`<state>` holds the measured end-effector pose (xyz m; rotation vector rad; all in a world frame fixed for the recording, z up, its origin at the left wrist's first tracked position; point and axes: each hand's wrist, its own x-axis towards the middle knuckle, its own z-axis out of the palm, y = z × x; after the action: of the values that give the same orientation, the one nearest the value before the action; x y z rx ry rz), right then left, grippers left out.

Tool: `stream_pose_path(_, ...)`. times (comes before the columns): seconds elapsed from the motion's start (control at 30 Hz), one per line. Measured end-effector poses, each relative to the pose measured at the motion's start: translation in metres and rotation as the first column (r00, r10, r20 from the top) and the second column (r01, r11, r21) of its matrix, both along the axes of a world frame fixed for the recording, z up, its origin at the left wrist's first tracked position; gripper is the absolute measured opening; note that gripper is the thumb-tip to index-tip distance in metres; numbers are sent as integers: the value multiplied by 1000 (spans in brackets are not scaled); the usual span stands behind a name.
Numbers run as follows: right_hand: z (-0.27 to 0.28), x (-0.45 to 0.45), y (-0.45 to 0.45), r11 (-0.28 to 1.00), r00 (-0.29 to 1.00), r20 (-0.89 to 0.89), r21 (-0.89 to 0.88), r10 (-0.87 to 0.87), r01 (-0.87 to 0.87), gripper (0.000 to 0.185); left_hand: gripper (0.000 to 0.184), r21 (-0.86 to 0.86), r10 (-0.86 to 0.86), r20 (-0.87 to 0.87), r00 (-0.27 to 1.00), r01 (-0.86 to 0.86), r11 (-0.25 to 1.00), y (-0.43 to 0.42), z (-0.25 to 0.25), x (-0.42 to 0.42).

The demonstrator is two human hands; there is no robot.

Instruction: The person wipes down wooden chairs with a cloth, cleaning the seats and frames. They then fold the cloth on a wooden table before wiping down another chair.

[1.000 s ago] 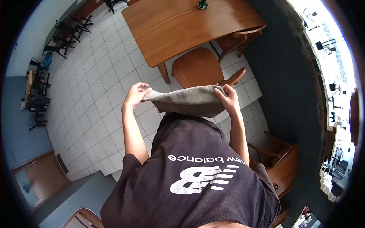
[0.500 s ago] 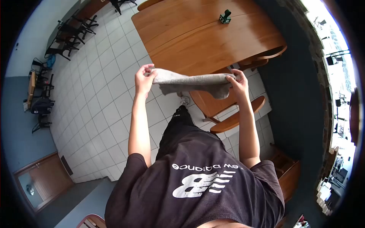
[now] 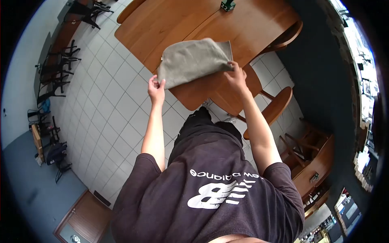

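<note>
A grey folded cloth (image 3: 194,60) is spread between my two hands, over the near corner of the wooden table (image 3: 154,32). My left hand (image 3: 157,91) is closed on its lower left corner, thumb in front. At the lower right edge of the cloth, my right hand (image 3: 236,77) pinches it between thumb and fingers. The cloth's upper edge is uneven and lies over the tabletop; whether it rests on the wood I cannot tell.
A green number stand (image 3: 227,5) is on the table. Wooden chairs (image 3: 272,109) stand at its right side. Dark chairs (image 3: 56,77) line the left wall across the tiled floor (image 3: 109,97). Another wooden table (image 3: 314,162) is at the right.
The cloth, stretched as a narrow band before, now lies broad and flatter over the table corner. My right hand has moved left, and the table appears closer to me.
</note>
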<state>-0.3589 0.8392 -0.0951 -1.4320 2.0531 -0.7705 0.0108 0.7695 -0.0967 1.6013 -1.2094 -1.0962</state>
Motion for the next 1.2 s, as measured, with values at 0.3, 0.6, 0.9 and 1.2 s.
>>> stream_pose_path(0.3,-59,1,65,893,941,225,428,-254,138,67,43,193,-148,421,895,71,979,38,-59,26)
stream_pose_path(0.6,-57,18,-1,946,951,-47,99,-307,310,50,35,333,55,61,997,-72,940,-27,-56,21)
stream_pose_path(0.9,-39,30,-36,955,916,325,253,-235,155,46,26,322,-149,-137,979,186,928,-45,-22,12)
stream_pose_path(1.2,-8,9,2,886,594,714,80,-371,457,21,24,122,-217,-90,972,227,966,-72,-7,-1)
